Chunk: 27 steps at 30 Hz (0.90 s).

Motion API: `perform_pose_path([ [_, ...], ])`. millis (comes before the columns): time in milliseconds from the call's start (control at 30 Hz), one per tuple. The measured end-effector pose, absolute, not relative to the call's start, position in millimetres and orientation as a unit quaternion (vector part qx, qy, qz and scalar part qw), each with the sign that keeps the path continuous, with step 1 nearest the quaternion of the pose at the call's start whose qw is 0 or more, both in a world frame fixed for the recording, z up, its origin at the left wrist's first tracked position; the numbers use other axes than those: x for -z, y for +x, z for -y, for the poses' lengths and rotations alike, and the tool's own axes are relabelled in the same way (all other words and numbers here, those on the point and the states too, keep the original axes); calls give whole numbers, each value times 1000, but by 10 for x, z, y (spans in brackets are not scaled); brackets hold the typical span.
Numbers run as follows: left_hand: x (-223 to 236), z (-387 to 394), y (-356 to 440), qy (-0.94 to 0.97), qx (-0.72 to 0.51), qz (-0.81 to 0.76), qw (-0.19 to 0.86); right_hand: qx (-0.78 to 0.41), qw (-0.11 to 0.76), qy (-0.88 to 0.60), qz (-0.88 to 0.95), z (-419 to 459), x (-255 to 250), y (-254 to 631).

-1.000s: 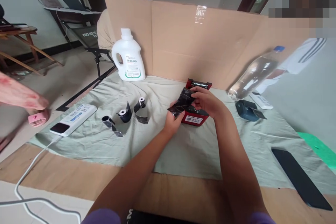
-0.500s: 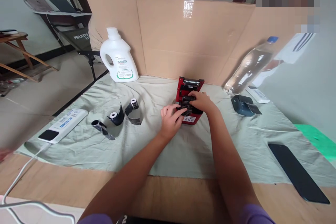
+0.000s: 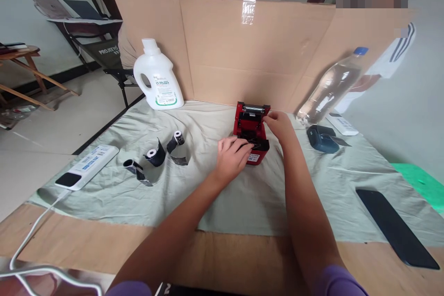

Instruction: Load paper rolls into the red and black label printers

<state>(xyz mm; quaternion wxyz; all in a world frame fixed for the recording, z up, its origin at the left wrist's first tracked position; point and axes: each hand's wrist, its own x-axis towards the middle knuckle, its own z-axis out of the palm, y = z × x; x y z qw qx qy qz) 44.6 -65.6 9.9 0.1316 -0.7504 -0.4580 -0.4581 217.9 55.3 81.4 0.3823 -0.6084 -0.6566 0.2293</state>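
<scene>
Red device (image 3: 262, 153): stood on the cloth-covered table (image 3: 76, 236), pointed its label (image 3: 254, 158) this way, ran lengthwise toward the cardboard (image 3: 249, 55) with lid (image 3: 250, 122) raised and tilted back. Saw left hand (image 3: 233, 155) half-curled across its dark contents (image 3: 258, 142), hiding part of them; right hand (image 3: 279, 125) nearly closed at lid's right edge. Could not make out contents or tell either grip.

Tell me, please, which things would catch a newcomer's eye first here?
The bright red device stands open in the middle of the cloth, the left hand at its front and the right hand at its raised lid. A big white jug stands farther left, before the cardboard, and a blue-capped clear bottle is on the right.
</scene>
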Motion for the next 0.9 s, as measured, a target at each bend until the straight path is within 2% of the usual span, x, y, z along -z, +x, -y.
perform_pose_path([
  [100, -122, 679, 428, -772, 440, 421, 181, -229, 507, -590, 586, -646, -756, 2213],
  [167, -114, 694, 425, -776, 443, 397, 211, -287, 544, -542, 573, -677, -705, 2189],
  [233, -83, 713, 428, -778, 442, 383, 228, -332, 544, -518, 571, -679, -671, 2157],
  [467, 89, 796, 490, -771, 451, 382, 237, -369, 542, -514, 553, -548, -715, 2187],
  [900, 148, 813, 524, -764, 459, 379, 249, -575, 441, -456, 517, -343, -313, 2361],
])
